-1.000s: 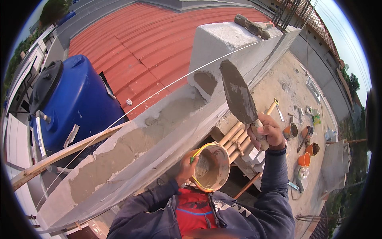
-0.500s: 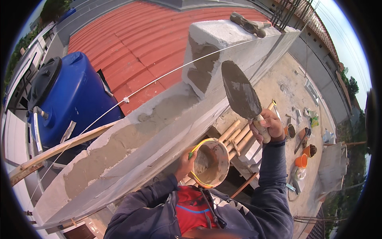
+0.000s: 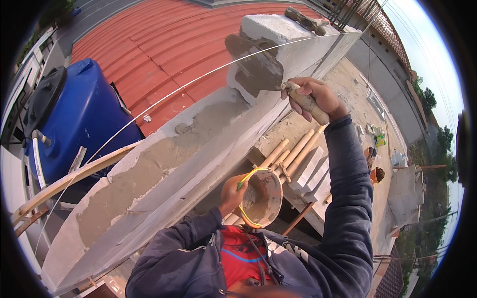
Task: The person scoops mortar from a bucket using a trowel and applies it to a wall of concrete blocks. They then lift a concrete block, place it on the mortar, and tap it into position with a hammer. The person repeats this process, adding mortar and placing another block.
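Observation:
My right hand, fingers wrapped round the wooden handle, holds a trowel out ahead. Its mortar-smeared blade overlaps the end face of a pale block on top of the wall; whether it touches is hard to tell. Closer to my body, my left hand grips the rim of a bucket with a yellow-green handle. Grey mortar coats the inside of this bucket. A layer of spread mortar covers the wall top left of the block.
A taut white string crosses above the wall. On the block lies a hammer. A blue water tank and wooden pole stand left, beside a red metal roof. Bamboo poles lie beyond the bucket.
My right hand has moved up and forward, swinging the trowel blade from upright beside the block to its end face. My left hand still holds the bucket. The view has shifted slightly.

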The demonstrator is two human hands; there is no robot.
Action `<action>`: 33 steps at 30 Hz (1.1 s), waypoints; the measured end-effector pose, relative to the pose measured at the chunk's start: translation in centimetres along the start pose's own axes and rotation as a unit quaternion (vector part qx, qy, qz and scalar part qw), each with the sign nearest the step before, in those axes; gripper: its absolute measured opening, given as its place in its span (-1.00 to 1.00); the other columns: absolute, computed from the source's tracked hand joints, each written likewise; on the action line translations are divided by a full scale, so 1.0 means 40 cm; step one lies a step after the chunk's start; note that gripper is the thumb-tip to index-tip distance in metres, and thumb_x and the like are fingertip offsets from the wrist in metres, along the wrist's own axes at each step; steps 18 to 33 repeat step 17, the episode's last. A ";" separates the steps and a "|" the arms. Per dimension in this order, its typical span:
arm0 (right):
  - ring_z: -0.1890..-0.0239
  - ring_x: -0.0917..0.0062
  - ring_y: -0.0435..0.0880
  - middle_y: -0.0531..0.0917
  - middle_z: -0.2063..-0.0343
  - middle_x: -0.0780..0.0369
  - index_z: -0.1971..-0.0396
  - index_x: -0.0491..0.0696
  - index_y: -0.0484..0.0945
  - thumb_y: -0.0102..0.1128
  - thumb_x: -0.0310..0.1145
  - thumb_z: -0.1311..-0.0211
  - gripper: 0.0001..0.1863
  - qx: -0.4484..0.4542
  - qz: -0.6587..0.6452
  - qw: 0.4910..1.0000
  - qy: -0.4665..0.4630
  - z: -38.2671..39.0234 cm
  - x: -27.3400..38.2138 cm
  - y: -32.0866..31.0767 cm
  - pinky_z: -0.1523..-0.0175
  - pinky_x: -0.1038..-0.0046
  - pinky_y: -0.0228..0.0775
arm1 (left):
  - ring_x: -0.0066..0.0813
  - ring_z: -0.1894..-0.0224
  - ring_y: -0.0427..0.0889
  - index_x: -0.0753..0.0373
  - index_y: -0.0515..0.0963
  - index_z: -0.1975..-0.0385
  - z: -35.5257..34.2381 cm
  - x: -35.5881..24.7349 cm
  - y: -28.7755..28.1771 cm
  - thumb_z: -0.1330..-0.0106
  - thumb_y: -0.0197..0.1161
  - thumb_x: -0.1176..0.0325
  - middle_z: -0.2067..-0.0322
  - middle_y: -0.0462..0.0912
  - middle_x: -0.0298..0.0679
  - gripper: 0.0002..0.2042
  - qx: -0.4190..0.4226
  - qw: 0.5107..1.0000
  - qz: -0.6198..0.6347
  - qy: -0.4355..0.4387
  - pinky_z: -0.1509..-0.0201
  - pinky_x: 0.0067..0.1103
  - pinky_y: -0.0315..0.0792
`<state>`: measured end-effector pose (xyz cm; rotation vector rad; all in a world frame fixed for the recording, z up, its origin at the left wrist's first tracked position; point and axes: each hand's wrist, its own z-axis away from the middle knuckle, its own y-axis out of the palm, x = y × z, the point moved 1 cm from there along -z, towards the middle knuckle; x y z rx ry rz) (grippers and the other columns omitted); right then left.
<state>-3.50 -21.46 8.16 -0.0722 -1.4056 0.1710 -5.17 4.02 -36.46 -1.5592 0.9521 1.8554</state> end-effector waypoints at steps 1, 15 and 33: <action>0.75 0.56 0.49 0.55 0.61 0.18 -0.01 -0.34 0.58 -0.01 -0.25 -0.35 -0.54 -0.012 -0.003 1.000 -0.001 0.006 -0.001 -0.025 0.60 0.55 0.41 | -0.63 0.17 0.55 0.28 0.61 -0.29 -0.002 0.001 0.010 -0.68 0.19 0.06 0.19 0.62 -0.39 -0.56 0.006 1.000 0.020 0.008 0.06 -0.54 0.46; 0.19 0.06 0.77 0.71 0.27 0.01 -0.13 -0.13 0.59 0.39 -0.26 -0.38 -0.58 -0.245 0.555 0.793 -0.056 0.172 0.094 0.348 0.13 0.17 0.55 | -0.60 0.18 0.55 0.33 0.64 -0.18 0.164 0.006 -0.201 -0.64 0.22 0.01 0.23 0.64 -0.36 -0.54 -0.022 1.000 0.000 -0.014 0.07 -0.52 0.44; 0.17 -0.05 0.73 0.67 0.13 0.03 -0.17 -0.07 0.49 0.33 -0.22 -0.45 -0.58 -0.268 0.654 0.705 -0.051 0.069 0.091 0.389 0.09 0.03 0.58 | -0.55 0.07 0.59 0.35 0.63 -0.22 0.193 0.010 -0.209 -0.65 0.21 0.02 0.12 0.68 -0.29 -0.53 -0.006 0.999 0.008 -0.039 -0.05 -0.53 0.46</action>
